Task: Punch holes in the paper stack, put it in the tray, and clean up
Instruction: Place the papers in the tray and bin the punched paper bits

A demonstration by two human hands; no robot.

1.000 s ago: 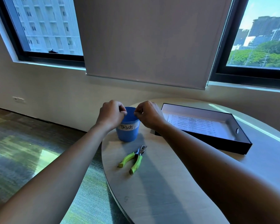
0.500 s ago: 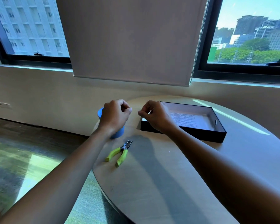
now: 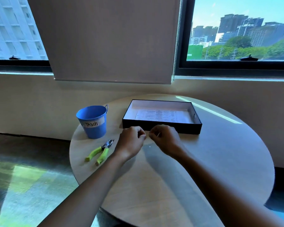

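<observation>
Mostly done, by my read: the paper stack (image 3: 164,115) lies flat inside the tray (image 3: 162,129), just beyond both hands, so punching and filing look finished. Cleanup is what's left.

One small white speck (image 3: 149,146) sits on the table (image 3: 211,161), just nearside of the gap between the hands. Likely a punched chad, too small to confirm.

Grip: left hand (image 3: 131,141) and right hand (image 3: 165,140) are both curled, fingertips pinched, nearly meeting, right in front of the tray's front wall. Can't tell if either pinch holds anything.

The upright trash bucket (image 3: 93,122) stands well left of the left hand, slightly beyond it. The hole punch (image 3: 99,152) lies untouched just left of the left wrist.

Orientation: the stack's long axis runs left-right, parallel to the tray's front wall and to the line joining the hands. The punch lies diagonally, with its green handles toward the person and left, and its metal head pointing away and right, toward the left hand.
</observation>
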